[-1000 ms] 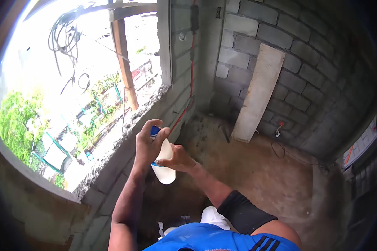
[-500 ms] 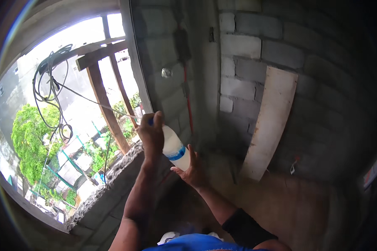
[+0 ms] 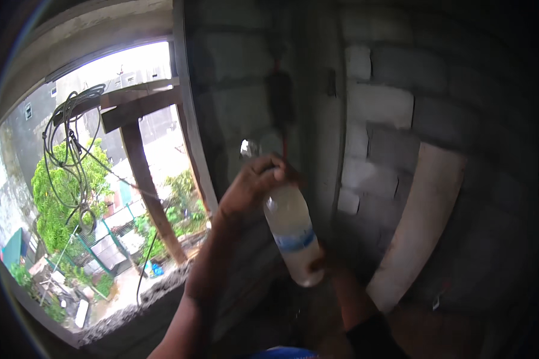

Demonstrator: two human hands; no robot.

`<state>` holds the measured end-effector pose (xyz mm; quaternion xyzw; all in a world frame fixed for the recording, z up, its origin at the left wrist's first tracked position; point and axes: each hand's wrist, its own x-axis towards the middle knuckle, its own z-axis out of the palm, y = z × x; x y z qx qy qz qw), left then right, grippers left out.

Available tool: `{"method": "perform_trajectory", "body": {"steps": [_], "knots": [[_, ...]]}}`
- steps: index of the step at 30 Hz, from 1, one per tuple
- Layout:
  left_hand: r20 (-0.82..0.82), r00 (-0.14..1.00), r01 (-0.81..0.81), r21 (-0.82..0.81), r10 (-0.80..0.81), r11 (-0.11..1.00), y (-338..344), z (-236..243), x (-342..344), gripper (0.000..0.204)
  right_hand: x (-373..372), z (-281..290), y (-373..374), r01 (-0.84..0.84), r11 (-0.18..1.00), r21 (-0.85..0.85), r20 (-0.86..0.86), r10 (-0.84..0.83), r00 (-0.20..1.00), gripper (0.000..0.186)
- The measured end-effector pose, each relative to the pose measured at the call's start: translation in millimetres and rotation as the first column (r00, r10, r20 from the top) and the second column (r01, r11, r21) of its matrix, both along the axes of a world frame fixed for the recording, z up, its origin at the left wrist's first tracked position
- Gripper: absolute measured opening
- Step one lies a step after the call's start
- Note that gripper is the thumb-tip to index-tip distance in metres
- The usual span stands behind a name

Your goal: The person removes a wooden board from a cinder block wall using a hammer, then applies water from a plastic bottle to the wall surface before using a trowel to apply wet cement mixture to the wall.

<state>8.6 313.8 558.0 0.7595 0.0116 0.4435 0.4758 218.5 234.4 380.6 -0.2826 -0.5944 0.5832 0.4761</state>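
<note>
I hold a plastic bottle of pale cloudy liquid, with a blue band, upright with a slight tilt in front of the block wall, right of the window opening. My left hand is closed over the bottle's top and hides the cap. My right hand grips the lower part from behind, its fingers partly hidden and blurred. A dark sleeve covers part of my right forearm.
On the left is an open window with a rough sill, wooden posts and coiled cables. A long pale board leans on the block wall at right. A red conduit runs up the corner.
My hands and the bottle have moved right in the picture, and the bottle shows larger. The view has tilted upward, so walls and window sit lower; the room looks darker.
</note>
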Motion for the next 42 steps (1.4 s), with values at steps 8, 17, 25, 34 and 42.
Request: {"method": "perform_trajectory", "body": {"steps": [8,17,25,34,42], "knots": [[0.272,0.954,-0.05,-0.281,0.129,0.958,88.0,5.5,49.7,0.026,49.7,10.4,123.2,-0.036,0.995,0.096,-0.005,0.036,0.999,0.089],[0.236,0.964,-0.085,-0.156,0.121,0.984,149.9,2.5,62.9,0.037,92.5,-32.8,251.9,-0.133,0.985,0.109,-0.029,0.137,0.99,0.083],[0.264,0.696,-0.605,-0.287,0.668,0.743,197.3,-82.9,133.4,0.064,67.4,85.7,318.9,-0.224,0.886,0.407,-0.013,0.251,0.968,0.093],[0.079,0.41,-0.832,-0.376,0.909,0.408,197.0,35.9,121.2,0.042,191.5,117.7,419.4,0.209,0.433,0.877,-0.046,-0.358,0.933,0.09],[0.273,-0.513,-0.418,0.749,0.814,-0.514,163.5,237.6,72.2,0.081,352.9,120.0,536.3,0.526,-0.208,0.825,-0.336,-0.928,0.161,0.075]]}}
